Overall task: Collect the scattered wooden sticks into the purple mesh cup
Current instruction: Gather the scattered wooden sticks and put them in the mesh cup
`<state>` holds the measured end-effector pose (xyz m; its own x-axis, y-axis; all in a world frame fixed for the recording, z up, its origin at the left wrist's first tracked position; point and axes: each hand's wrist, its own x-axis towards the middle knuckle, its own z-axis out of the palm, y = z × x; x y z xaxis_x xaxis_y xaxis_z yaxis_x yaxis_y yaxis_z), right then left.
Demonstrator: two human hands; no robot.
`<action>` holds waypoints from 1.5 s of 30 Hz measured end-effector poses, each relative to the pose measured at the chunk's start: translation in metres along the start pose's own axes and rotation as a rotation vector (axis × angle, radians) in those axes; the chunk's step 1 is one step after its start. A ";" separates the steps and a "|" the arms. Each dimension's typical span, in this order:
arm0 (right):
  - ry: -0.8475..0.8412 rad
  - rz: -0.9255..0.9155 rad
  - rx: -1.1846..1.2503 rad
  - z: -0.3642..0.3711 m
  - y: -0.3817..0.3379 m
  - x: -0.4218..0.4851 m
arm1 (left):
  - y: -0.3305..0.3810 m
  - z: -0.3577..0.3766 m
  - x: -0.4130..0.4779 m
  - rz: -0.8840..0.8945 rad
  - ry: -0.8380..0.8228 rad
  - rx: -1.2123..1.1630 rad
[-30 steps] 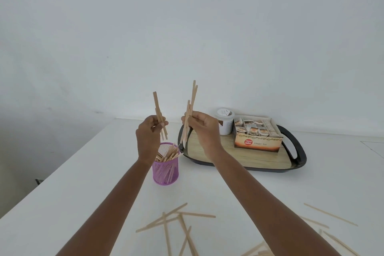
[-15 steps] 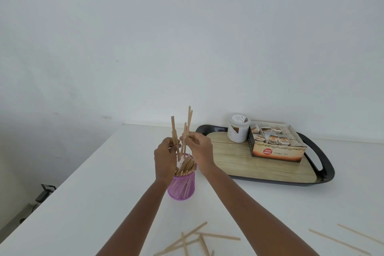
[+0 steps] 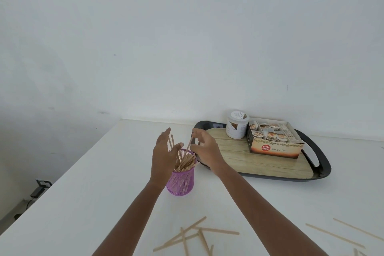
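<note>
The purple mesh cup stands on the white table, holding a bundle of wooden sticks that lean to the right. My left hand hovers at the cup's left rim with straight fingers and holds nothing. My right hand is just right of the rim, fingers spread and loosely bent. One upright stick stands beside its thumb, and I see no grip on it. Several loose sticks lie crossed near the front edge, and more sticks lie at the right.
A black tray with a wood-look base sits behind and right of the cup, carrying a ginger tea box and a white jar. The table's left edge drops to the floor, where a small device lies.
Both hands came down to the cup with their sticks and opened. The sticks they held now stand in the cup.
</note>
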<state>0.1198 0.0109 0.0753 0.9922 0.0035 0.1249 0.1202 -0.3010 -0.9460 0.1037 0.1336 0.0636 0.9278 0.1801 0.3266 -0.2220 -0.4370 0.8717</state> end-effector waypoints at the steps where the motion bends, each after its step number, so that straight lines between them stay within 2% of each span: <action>1: 0.018 -0.006 0.002 -0.004 0.000 -0.004 | 0.002 -0.002 -0.004 0.033 0.004 0.025; 7: 0.160 0.002 -0.013 -0.023 0.016 -0.035 | 0.004 -0.008 -0.044 0.299 0.052 0.148; 11: 0.129 0.041 -0.093 -0.032 0.042 -0.066 | -0.008 -0.009 -0.084 0.468 0.030 0.364; 13: 0.088 0.063 -0.155 -0.035 0.056 -0.083 | -0.016 -0.009 -0.103 0.449 -0.033 0.465; 17: -0.032 0.085 -0.315 -0.038 0.077 -0.114 | -0.039 0.000 -0.128 0.137 -0.245 0.631; 20: -0.155 0.063 -0.469 -0.038 0.086 -0.132 | -0.051 0.002 -0.138 0.038 -0.361 0.757; 23: -0.281 0.048 -0.639 -0.036 0.090 -0.148 | -0.056 0.004 -0.144 0.067 -0.435 0.814; 27: -0.381 0.004 -0.810 -0.035 0.089 -0.168 | -0.048 -0.005 -0.152 0.092 -0.545 0.776; 36: -0.602 0.073 -0.825 -0.047 0.079 -0.202 | -0.036 -0.035 -0.162 0.102 -1.012 0.745; 40: -0.652 0.046 -0.893 -0.044 0.079 -0.212 | -0.041 -0.034 -0.166 0.132 -1.020 0.751; 45: -0.550 0.048 -0.851 -0.039 0.080 -0.212 | -0.046 -0.027 -0.163 0.133 -0.914 0.684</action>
<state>-0.0825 -0.0514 -0.0150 0.8993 0.3475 -0.2655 0.2283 -0.8909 -0.3927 -0.0456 0.1478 -0.0201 0.8418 -0.4883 -0.2298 -0.3852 -0.8419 0.3780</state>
